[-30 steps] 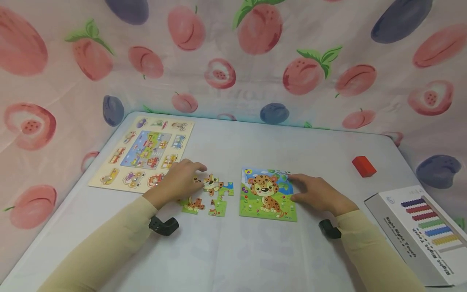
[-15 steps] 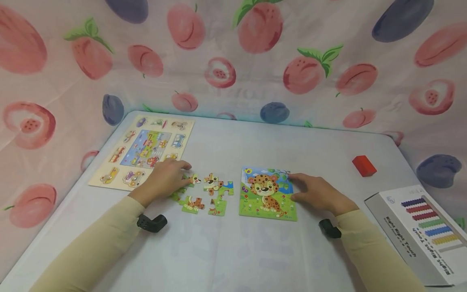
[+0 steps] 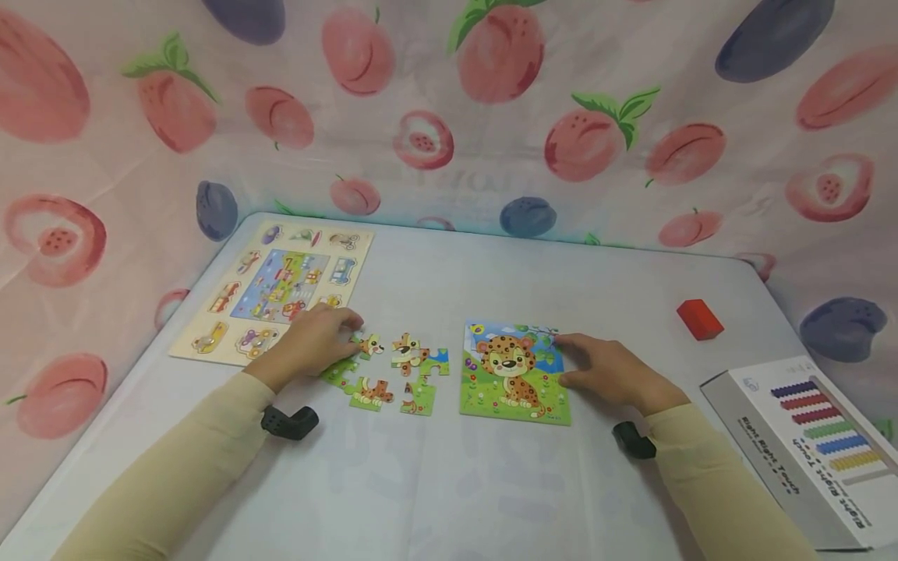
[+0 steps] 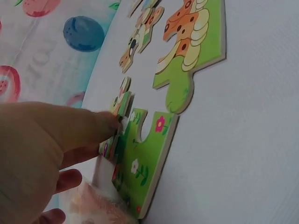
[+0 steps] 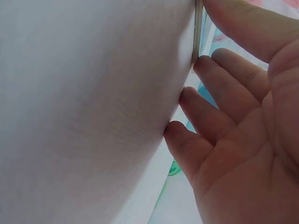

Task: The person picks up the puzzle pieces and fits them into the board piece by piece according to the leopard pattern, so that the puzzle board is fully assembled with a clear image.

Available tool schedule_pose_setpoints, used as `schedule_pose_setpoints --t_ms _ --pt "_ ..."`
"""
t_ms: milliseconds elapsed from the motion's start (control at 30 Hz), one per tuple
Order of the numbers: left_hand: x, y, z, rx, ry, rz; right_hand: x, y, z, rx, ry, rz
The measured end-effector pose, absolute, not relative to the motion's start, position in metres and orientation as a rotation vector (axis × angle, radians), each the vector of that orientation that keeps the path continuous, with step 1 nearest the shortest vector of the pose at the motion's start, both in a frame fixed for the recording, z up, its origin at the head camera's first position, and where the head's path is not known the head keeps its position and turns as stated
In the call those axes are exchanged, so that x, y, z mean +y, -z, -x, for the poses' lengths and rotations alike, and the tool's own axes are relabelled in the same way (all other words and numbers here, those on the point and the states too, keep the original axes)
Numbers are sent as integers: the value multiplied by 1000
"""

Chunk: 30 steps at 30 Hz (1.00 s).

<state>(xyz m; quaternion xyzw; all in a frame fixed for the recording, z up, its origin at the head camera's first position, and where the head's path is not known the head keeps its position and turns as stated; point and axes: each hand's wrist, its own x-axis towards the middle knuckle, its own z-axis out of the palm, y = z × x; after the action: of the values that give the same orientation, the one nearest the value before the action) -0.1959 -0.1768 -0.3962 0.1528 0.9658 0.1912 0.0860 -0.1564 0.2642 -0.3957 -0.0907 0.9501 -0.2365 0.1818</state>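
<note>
Here's my left hand [image 3: 312, 343], thumb and fingers pinching the spotted face piece [image 3: 374, 345] by its left side, right over the green corner piece [image 4: 145, 158]; whether those two edges actually meet, I can't tell. Just right of it sits the nose piece [image 3: 405, 354], with the blue-and-green piece [image 3: 438, 361] at its side. Nearer me, the paw piece [image 3: 372, 393] and the tail piece [image 3: 418, 396] lie flat, a gap between them. Over to my right hand [image 3: 610, 370]: thumb and fingers well apart, fingertips at the right edge of the leopard picture [image 3: 515, 374], grasping nothing! That picture lies flat on the desk [image 3: 491, 491], right of the pieces. Beyond my left hand, there's the vehicle board [image 3: 184, 344]; far right, a red block [image 3: 700, 319] behind the printed box [image 3: 814, 452].
</note>
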Motion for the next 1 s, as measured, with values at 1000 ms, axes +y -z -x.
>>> schedule_pose_setpoints --t_ms 1000 --pt "-178 399 201 2902 -530 -606 264 394 155 2691 655 272"
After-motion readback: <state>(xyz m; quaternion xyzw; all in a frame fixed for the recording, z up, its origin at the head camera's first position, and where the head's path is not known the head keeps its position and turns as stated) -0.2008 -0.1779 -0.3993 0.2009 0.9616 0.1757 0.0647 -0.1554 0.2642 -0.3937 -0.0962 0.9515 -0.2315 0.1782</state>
